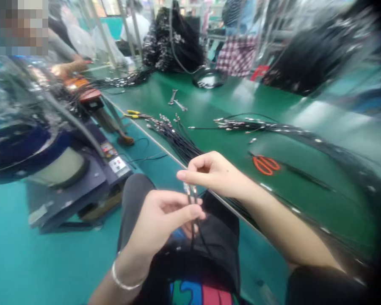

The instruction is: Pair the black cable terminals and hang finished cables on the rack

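My left hand [158, 224], with a metal bangle [123, 277] on its wrist, pinches thin black wires [192, 212] that have small metal terminals [189, 190] at their ends. My right hand [212, 173] is just above, its fingers closed around the same wires near the terminals. Both hands are held over my lap, in front of the green bench mat [209, 97]. A bundle of similar wires [174, 140] lies on the mat beyond my right hand, and a longer bundle [250, 125] stretches to the right.
Orange-handled scissors [266, 165], yellow-handled pliers [136, 114] and a metal wrench [174, 99] lie on the mat. A wire coil [209, 78] sits at the back. A machine [92, 169] and a spool [19, 148] stand left, near a co-worker's hand [68, 67].
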Tool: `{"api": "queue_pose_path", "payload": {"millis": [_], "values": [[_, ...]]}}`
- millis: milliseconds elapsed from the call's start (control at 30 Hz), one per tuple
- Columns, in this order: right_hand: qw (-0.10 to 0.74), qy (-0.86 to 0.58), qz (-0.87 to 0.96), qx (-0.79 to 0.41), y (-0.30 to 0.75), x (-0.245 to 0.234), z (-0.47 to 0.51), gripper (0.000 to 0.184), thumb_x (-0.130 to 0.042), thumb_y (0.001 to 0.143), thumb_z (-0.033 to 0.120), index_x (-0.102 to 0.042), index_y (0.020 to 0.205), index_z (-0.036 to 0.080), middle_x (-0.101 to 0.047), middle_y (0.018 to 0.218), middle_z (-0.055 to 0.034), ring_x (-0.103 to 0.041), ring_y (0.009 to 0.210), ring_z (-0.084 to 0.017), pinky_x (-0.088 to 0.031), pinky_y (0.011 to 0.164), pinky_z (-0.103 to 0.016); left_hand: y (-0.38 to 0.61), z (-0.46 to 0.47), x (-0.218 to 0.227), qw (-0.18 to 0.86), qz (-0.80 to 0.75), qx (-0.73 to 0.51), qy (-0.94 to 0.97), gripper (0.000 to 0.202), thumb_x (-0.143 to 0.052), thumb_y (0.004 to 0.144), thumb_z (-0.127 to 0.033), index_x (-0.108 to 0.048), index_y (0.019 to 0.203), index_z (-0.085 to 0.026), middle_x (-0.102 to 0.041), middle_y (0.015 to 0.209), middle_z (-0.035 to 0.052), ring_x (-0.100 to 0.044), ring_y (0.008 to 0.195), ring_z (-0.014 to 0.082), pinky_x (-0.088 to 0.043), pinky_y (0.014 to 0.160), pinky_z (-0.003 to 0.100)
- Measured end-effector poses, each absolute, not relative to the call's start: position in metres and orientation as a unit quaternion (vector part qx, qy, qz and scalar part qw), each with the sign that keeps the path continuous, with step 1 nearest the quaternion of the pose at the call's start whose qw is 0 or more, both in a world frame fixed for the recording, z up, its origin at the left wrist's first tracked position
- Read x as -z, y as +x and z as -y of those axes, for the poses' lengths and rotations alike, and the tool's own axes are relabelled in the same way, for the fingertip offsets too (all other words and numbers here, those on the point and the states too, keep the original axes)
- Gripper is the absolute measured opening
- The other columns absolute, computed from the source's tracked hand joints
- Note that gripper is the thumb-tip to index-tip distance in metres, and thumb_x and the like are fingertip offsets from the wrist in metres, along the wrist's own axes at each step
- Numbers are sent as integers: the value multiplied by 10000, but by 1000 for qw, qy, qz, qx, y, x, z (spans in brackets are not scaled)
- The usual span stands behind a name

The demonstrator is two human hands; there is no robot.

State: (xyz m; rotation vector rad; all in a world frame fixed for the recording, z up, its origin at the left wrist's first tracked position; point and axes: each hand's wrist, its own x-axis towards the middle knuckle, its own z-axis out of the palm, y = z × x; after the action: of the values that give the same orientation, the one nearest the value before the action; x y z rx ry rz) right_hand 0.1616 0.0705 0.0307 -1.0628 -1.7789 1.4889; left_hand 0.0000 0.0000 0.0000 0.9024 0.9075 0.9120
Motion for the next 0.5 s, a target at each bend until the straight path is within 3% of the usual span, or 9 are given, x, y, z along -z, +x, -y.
{"api": "queue_pose_path", "payload": {"millis": [100,200,300,400,500], "values": [[284,-396,692,-533,178,-46,-65,472,-689,806,556,-583,611,140,-503,568,17,-376,525,-75,-280,495,-221,-7,-2,-2,696,-404,-422,419,155,-848,716,-260,-777,766,-131,-744,738,74,-671,509,133,-573,478,175],[220,-448,722,-478,216,-52,-68,468,-559,890,584,-667,762,147,-601,675,-17,-472,579,-100,-354,530,-219,-10,-5,-1,696,-394,-417,432,158,-841,722,-243,-754,692,-115,-734,735,70,-669,508,133,-578,486,182],[164,-594,716,-327,286,-47,-80,419,-527,908,558,-711,901,181,-687,821,-54,-584,678,-141,-422,599,-242,-9,-6,2,720,-376,-404,421,176,-839,725,-239,-734,682,-104,-683,619,44,-665,498,143,-577,473,191],[187,-745,635,-86,366,-31,-88,326,-612,852,445,-724,685,188,-684,705,-73,-565,583,-147,-390,584,-282,-4,-6,2,754,-345,-396,394,226,-843,721,-235,-743,882,-112,-660,594,22,-665,490,152,-570,449,194],[228,-777,587,-9,426,-11,-82,326,-720,702,234,-589,411,167,-515,422,-42,-371,355,-97,-275,471,-301,1,-7,1,774,-314,-400,377,585,-837,723,-190,-614,1263,-166,-657,626,-7,-669,499,156,-578,445,208]]}}
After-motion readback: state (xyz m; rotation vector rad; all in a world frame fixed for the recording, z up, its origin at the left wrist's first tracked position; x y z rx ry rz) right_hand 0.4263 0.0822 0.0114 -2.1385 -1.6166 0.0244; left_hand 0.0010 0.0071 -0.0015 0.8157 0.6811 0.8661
